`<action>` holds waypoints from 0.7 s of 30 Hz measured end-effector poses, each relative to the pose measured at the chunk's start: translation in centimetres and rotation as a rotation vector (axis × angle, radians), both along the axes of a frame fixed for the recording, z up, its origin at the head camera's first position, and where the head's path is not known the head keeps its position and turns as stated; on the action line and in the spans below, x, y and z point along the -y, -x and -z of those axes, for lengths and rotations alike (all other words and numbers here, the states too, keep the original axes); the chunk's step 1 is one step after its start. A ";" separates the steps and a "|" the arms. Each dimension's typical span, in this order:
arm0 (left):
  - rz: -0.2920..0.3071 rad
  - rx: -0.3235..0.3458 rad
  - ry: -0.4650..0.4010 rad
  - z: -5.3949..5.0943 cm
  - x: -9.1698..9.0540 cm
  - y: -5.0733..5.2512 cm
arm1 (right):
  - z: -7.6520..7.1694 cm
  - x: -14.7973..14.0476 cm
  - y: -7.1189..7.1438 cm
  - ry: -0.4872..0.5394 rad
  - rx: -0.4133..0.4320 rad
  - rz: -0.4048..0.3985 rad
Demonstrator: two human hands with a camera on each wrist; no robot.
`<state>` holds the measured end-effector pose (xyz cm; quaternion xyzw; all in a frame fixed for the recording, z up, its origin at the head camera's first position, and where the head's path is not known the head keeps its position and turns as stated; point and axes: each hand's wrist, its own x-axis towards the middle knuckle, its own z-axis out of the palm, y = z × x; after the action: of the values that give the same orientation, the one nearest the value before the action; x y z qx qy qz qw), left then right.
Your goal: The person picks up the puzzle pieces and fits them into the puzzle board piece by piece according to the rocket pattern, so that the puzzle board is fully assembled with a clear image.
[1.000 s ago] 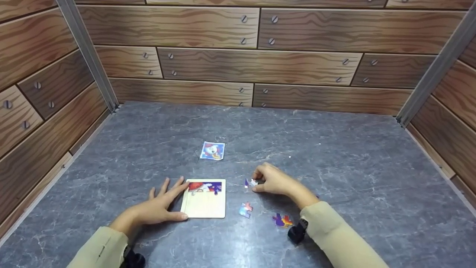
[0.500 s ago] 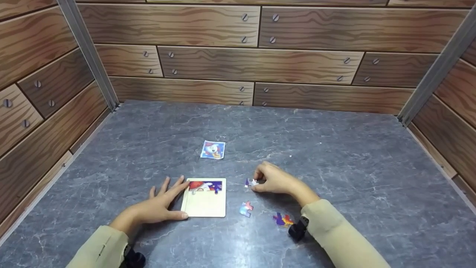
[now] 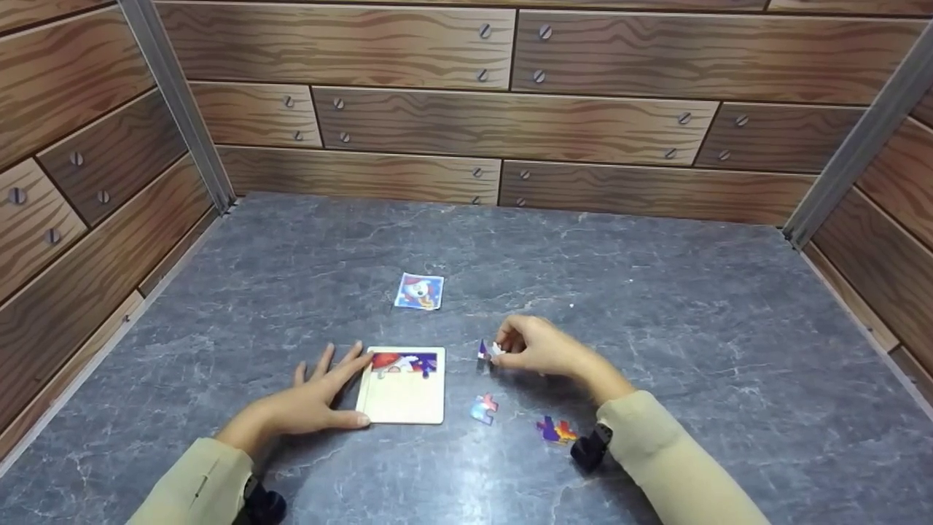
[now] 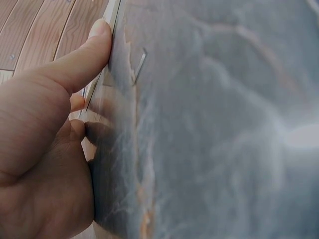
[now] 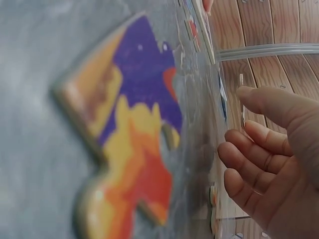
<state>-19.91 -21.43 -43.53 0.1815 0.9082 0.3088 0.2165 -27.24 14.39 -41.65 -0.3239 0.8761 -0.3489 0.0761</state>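
A pale puzzle tray lies in front of me, with red, white and purple puzzle pieces fitted along its top. My left hand rests spread at the tray's left side, the index finger on its upper left corner and the thumb at the lower left. To the right of the tray, my right hand pinches a purple and white puzzle piece between thumb and fingers. That piece looks tilted up from the table; the right wrist view shows it edge-on as a thin strip. The fingers partly cover it.
A light blue and pink piece lies right of the tray. Nearer my right wrist is a purple, yellow and orange piece. A small picture card lies beyond the tray. Wood-patterned walls enclose the grey marbled table.
The puzzle piece in my right hand has been tilted up from nearly flat, and the hand has shifted slightly. My left hand keeps its place on the tray. The head view has moved a little.
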 end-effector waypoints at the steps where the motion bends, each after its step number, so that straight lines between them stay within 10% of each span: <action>1: 0.000 -0.002 0.002 0.0 0.0 0.0 | 0.0 0.1 0.0 0.005 -0.002 -0.001; 21: 0.006 0.000 -0.014 0.0 0.0 -0.1 | -0.7 2.1 -1.4 0.093 -0.014 -0.038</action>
<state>-19.81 -21.48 -43.51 0.1859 0.9055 0.3143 0.2162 -25.83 12.25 -41.00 -0.3459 0.8533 -0.3853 0.0614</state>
